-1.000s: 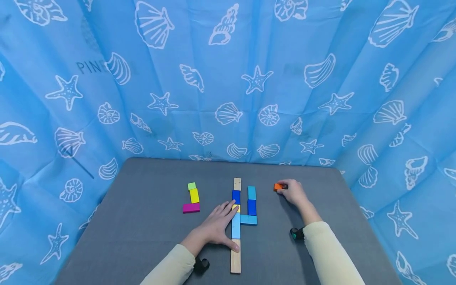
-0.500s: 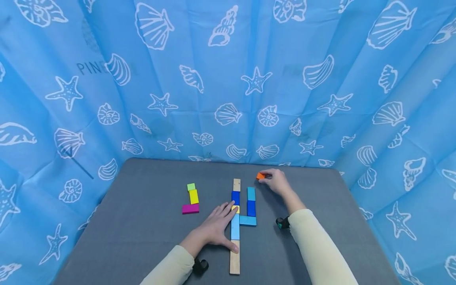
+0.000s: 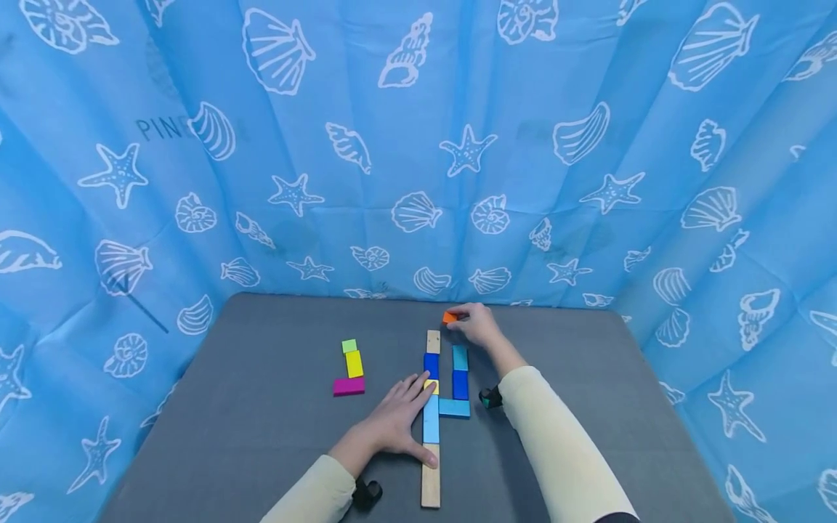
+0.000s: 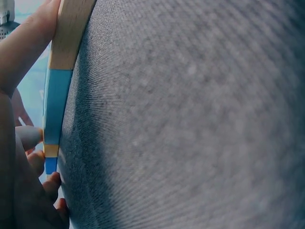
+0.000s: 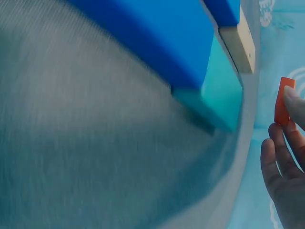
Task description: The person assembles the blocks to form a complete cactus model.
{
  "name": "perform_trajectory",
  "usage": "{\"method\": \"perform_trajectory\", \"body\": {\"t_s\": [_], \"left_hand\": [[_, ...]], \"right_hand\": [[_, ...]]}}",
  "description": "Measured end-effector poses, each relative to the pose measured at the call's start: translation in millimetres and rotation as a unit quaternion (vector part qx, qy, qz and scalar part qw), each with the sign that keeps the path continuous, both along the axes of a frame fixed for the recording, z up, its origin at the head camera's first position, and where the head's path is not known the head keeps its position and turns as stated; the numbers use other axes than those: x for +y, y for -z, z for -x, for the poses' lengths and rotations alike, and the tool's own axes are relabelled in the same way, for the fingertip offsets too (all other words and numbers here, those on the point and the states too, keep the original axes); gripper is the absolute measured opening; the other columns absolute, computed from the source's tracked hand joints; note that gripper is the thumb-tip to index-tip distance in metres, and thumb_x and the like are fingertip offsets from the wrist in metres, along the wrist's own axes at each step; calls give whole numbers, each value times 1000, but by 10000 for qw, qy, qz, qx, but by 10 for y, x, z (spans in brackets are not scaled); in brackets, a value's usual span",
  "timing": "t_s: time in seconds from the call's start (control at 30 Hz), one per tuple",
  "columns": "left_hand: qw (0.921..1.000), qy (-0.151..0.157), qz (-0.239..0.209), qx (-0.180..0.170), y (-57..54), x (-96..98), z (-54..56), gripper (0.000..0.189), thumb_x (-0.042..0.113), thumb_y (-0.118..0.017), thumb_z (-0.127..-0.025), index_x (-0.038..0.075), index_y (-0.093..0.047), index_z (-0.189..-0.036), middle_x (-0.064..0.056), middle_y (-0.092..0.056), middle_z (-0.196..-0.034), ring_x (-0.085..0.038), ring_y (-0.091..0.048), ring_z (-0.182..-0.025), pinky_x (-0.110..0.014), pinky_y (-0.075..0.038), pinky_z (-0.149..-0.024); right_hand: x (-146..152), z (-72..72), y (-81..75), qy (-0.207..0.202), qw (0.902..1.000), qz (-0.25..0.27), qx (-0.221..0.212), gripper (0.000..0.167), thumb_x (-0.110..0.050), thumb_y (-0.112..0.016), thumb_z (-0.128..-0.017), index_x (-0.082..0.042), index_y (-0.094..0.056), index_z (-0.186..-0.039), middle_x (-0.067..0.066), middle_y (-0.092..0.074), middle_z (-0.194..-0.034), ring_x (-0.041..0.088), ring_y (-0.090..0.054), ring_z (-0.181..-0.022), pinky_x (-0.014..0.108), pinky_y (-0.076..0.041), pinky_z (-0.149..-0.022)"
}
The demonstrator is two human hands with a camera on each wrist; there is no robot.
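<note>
An orange block [image 3: 448, 317] is pinched between the thumb and fingers of my right hand [image 3: 479, 325], just beyond the far end of a straight column of blocks. The right wrist view shows that orange block [image 5: 284, 102] raised off the table. From far to near, the column has a short wooden block [image 3: 434, 341], a dark blue block [image 3: 431, 365], a small yellow one, a light blue block [image 3: 431, 421] and a long wooden block [image 3: 431, 488]. My left hand [image 3: 389, 423] rests along the column's left side, fingers spread, fingertips by the yellow block and thumb on the long wooden block [image 4: 71, 38].
Right of the column, a light blue block [image 3: 454, 407] lies crosswise, with a dark blue block [image 3: 461, 385] and a teal block [image 3: 461, 357] beyond it. Left stand a green block [image 3: 349, 346], a yellow block [image 3: 354, 364] and a magenta block [image 3: 349, 386]. A blue curtain [image 3: 366, 181] hangs behind the grey table [image 3: 261, 407].
My right hand has carried the orange block leftward and farther away, from the table's right side to the column's far end. The left hand has stayed in place on the column.
</note>
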State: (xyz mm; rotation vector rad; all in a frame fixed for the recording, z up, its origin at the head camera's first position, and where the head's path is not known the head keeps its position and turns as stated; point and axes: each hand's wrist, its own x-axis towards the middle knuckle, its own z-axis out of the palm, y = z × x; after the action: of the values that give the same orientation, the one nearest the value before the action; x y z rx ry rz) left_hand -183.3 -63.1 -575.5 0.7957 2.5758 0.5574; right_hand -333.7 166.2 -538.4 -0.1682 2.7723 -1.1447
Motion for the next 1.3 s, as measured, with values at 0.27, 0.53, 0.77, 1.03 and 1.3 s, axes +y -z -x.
{"method": "perform_trajectory", "body": {"t_s": [0.27,0.53,0.77,1.03,1.3], "left_hand": [[10000,-26,-23,-59,18,-19,6,129,84,-71,-63,31,-11,-164,6,3,-172,-28,-8,-157,-57,-13,-123],[9999,85,-55,9,37,-36,28,129,84,-71,-64,29,-11,-164,5,4,-172,-28,-7,-157,-57,-12,-123],[9999,62,-84,1,47,-38,31,128,85,-70,-64,31,-10,-163,6,3,-172,-28,-8,-157,-57,-13,-123],[9999,55,-83,22,51,-20,40,129,86,-70,-63,32,-10,-163,6,2,-171,-28,-7,-157,-56,-13,-123],[10000,24,-13,28,42,-37,20,130,86,-70,-63,30,-10,-164,6,4,-171,-28,-6,-157,-56,-12,-124]], "right_hand": [[-236,86,60,105,9999,7,23,37,-18,-71,-95,-10,-68,-131,13,-66,-132,31,-62,-118,48,-52,-98],[-339,148,126,62,9990,-142,-424,35,-18,-70,-96,-13,-69,-131,14,-65,-132,30,-60,-116,46,-51,-97],[-352,140,145,-180,9985,-181,-475,36,-16,-68,-98,-9,-66,-133,15,-65,-132,31,-61,-116,47,-52,-96],[-245,48,24,-113,9997,96,200,35,-24,-59,-104,-6,-66,-133,14,-67,-128,32,-63,-114,48,-54,-91],[-160,-298,-193,-317,9969,204,689,35,-26,-61,-102,-7,-66,-132,13,-66,-131,32,-63,-115,49,-55,-90]]}}
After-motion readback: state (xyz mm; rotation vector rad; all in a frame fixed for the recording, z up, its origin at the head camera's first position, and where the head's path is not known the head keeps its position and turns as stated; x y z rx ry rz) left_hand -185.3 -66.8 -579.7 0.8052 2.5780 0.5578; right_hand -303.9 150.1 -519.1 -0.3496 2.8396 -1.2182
